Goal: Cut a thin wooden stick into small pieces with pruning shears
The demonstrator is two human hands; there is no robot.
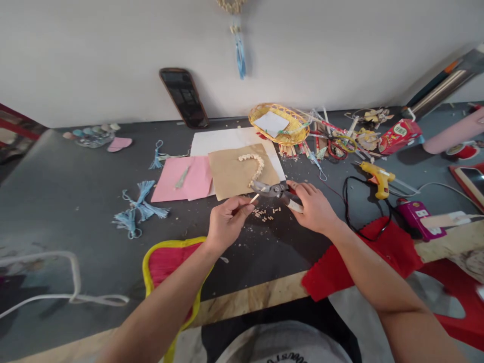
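Between the fingertips of my left hand [229, 220] is a thin pale wooden stick [254, 198], pointing up and right. My right hand [314, 207] is closed around the handles of a cutter [273, 189] with dark metal jaws, which meet the stick's upper end. Small cut stick pieces [266, 214] lie scattered on the dark table just below the jaws. Behind the cutter, a curved row of pale pieces [259, 164] sits on a brown paper sheet [227, 169]. Whether the jaws are fully closed is too small to tell.
A pink paper [162, 181] and blue tassels [141, 206] lie to the left. At the back are a leaning phone [185, 98] and a yellow wicker basket [302, 132]. Scissors [342, 146], a yellow glue gun [378, 177], a purple power socket [418, 217] and red cloth [393, 247] occupy the right.
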